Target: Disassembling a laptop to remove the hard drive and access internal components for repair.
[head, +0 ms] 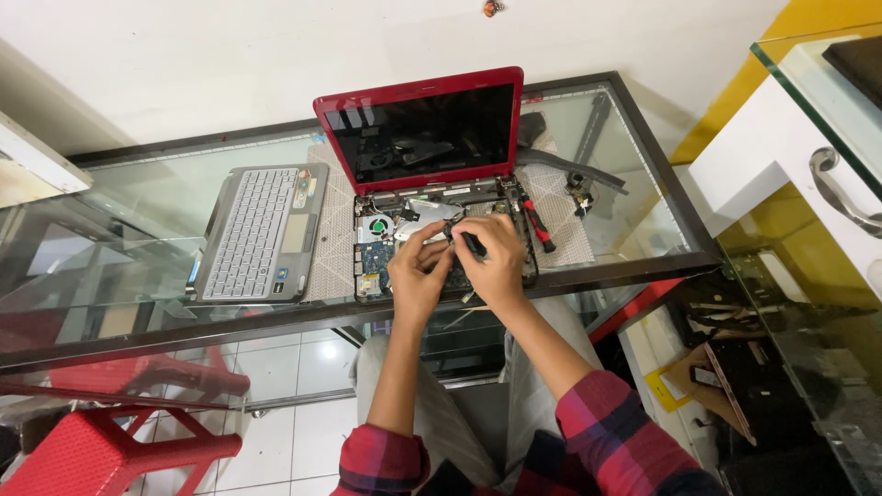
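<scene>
A red laptop [418, 96] stands open on a glass table [138, 220], its keyboard deck taken off and the circuit board [375, 262] and fan [377, 225] bare. Both hands work over the middle of the open base. My right hand [496, 262] grips a black-handled screwdriver [470, 242], tip pointed toward the board. My left hand [418, 274] pinches something small beside it, touching the board; what it holds is hidden by the fingers.
The removed silver keyboard deck [260, 234] lies left of the laptop. A red-and-black tool [540, 225] rests at the right of the base, with a black strip [570, 168] and small parts behind. Red plastic stools [101, 441] stand below left; a white cabinet [790, 147] is right.
</scene>
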